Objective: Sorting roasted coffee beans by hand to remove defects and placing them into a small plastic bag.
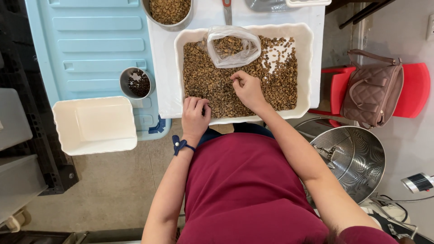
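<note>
Seen from above: concrete floor, a white table (pixel 162 68) at twelve o'clock, a pale blue plastic panel (pixel 86 49) alongside it at ten o'clock. Off at three o'clock, a brown quilted handbag (pixel 373 88) resting on a red chair (pixel 413 90); at four o'clock, a perforated steel drum (pixel 357 158) on the floor. At nine o'clock, an empty white tub (pixel 95 124). Just above it, a small metal cup (pixel 136 82) holding dark beans. At the top edge, a steel bowl (pixel 169 11) filled with tan beans.

Centred on the table, a white tray (pixel 304 68) spread with greenish-brown coffee beans (pixel 212 83) (one bare white patch toward two o'clock). Lying on the beans at the tray's far side, an open clear plastic bag (pixel 233 45) with beans inside.

Left hand (pixel 195 116) at the tray's near rim, fingers curled and pressed together down into the beans, a blue band at the wrist. Right hand (pixel 247 89) in the tray's middle, thumb and forefinger pinched together over the beans; whether a bean sits between them, too small to tell.
</note>
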